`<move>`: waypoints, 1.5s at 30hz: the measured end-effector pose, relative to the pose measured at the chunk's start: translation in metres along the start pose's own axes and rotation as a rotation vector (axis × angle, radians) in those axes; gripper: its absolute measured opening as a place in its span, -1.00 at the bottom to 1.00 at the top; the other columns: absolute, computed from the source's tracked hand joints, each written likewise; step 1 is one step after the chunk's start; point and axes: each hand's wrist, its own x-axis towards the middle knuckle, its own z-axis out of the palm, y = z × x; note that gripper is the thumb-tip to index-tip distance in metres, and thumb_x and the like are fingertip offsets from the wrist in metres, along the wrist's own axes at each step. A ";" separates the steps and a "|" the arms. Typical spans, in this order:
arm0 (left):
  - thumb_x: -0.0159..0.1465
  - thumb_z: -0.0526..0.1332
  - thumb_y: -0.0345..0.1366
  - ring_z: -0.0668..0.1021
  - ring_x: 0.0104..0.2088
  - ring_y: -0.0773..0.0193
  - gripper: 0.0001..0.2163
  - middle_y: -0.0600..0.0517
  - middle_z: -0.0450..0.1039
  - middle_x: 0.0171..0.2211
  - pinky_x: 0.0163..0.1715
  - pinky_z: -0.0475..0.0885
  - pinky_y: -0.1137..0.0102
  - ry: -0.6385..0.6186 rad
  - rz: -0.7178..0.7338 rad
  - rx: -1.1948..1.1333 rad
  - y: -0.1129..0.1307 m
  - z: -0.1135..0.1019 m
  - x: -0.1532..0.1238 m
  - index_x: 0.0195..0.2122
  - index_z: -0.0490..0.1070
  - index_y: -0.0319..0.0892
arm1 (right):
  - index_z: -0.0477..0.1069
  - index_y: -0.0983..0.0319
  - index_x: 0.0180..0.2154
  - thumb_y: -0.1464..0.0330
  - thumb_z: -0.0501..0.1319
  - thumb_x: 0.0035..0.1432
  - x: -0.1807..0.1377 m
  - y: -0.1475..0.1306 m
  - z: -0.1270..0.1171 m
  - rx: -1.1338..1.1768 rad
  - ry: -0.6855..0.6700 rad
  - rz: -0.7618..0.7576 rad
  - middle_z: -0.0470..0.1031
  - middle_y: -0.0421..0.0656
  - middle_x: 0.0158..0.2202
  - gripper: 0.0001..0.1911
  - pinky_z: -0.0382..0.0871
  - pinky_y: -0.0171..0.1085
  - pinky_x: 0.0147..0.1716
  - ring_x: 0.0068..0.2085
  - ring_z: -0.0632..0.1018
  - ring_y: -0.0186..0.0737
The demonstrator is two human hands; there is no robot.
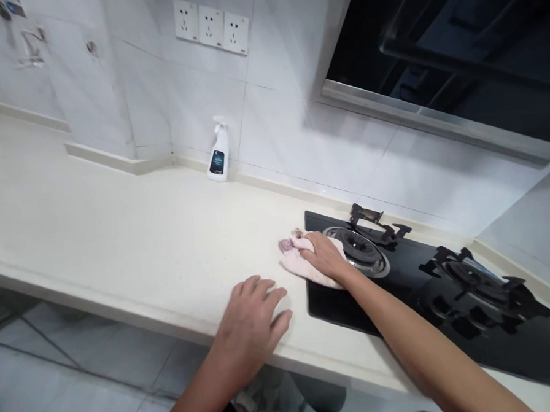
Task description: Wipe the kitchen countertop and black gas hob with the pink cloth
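My right hand [324,254] is closed on a pale pink cloth [296,263], pressing it over the left edge of the black gas stove [329,304]. Part of the cloth lies on the stove and part on the cream countertop [133,232]. Just right of that hand sits the left burner [361,247], its pan support [372,222] lifted off and resting behind it. My left hand [253,315] is over the counter's front edge, fingers apart and holding nothing; whether it touches the surface I cannot tell.
A white spray bottle [217,153] stands against the tiled wall, below several sockets [211,26]. The right burner [482,281] has black supports on and around it. A dark range hood [442,56] overhangs the stove. A raised ledge [116,160] juts from the wall at left.
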 end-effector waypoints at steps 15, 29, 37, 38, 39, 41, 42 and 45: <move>0.38 0.24 -0.25 0.54 0.01 -0.07 -0.81 -0.06 0.57 -0.09 0.03 0.46 -0.05 -0.015 -0.033 -0.215 -0.005 0.007 -0.002 0.00 0.49 -0.03 | 0.29 0.31 0.25 0.05 0.01 0.36 0.147 0.068 0.027 -0.133 -0.037 0.460 0.49 0.23 0.17 -0.39 0.37 0.08 0.11 0.16 0.52 0.24; 0.41 0.24 -0.31 0.53 0.08 0.00 -0.81 -0.06 0.59 0.00 0.07 0.40 0.07 -0.057 -0.056 -0.123 -0.003 -0.007 0.000 0.03 0.51 -0.11 | 0.41 0.21 -0.06 0.19 0.13 0.33 -0.028 -0.030 -0.006 -0.029 -0.003 0.035 0.54 -0.01 -0.03 -0.72 0.34 -0.14 0.06 0.00 0.51 -0.04; 0.42 0.21 -0.22 0.55 0.13 0.01 -0.78 -0.06 0.60 0.05 0.11 0.40 0.09 -0.075 -0.048 -0.064 -0.014 0.000 0.001 0.02 0.54 -0.08 | 0.39 0.15 0.03 0.26 0.17 0.29 -0.142 0.010 -0.044 0.253 0.033 -0.107 0.51 -0.06 0.09 -0.70 0.33 -0.09 0.13 0.08 0.49 -0.05; 0.42 0.20 -0.21 0.56 0.13 0.01 -0.78 -0.06 0.60 0.06 0.11 0.40 0.09 -0.074 -0.047 -0.056 -0.016 0.001 0.001 0.03 0.54 -0.08 | 0.39 0.16 0.04 0.26 0.16 0.29 -0.146 0.023 -0.047 0.244 0.033 -0.069 0.51 -0.06 0.08 -0.70 0.33 -0.09 0.14 0.08 0.49 -0.06; 0.43 0.19 -0.20 0.56 0.13 0.02 -0.77 -0.06 0.61 0.06 0.11 0.41 0.09 -0.072 -0.046 -0.050 -0.017 0.002 0.002 0.03 0.55 -0.07 | 0.39 0.17 0.03 0.26 0.14 0.31 -0.148 0.035 -0.050 0.210 0.033 -0.013 0.51 -0.06 0.07 -0.71 0.33 -0.10 0.14 0.08 0.49 -0.07; 0.44 0.17 -0.18 0.56 0.13 0.01 -0.75 -0.06 0.61 0.06 0.11 0.42 0.09 -0.068 -0.042 -0.040 -0.020 0.003 0.002 0.04 0.55 -0.06 | 0.40 0.19 0.02 0.28 0.07 0.35 -0.146 0.058 -0.053 0.093 0.028 0.132 0.51 -0.05 0.04 -0.72 0.33 -0.11 0.14 0.07 0.49 -0.07; 0.44 0.16 -0.16 0.56 0.14 0.01 -0.74 -0.05 0.62 0.07 0.11 0.42 0.09 -0.067 -0.039 -0.037 -0.021 0.003 0.002 0.04 0.55 -0.05 | 0.41 0.20 0.02 0.31 0.05 0.35 -0.142 0.068 -0.054 0.032 0.024 0.204 0.51 -0.03 0.03 -0.72 0.33 -0.11 0.14 0.07 0.49 -0.07; 0.45 0.15 -0.13 0.56 0.15 0.00 -0.72 -0.04 0.62 0.07 0.11 0.43 0.09 -0.069 -0.029 -0.027 -0.023 0.004 0.003 0.05 0.56 -0.04 | 0.40 0.28 0.03 0.38 0.02 0.33 -0.128 0.091 -0.053 -0.075 0.030 0.366 0.48 0.09 0.06 -0.68 0.30 -0.09 0.17 0.11 0.47 0.00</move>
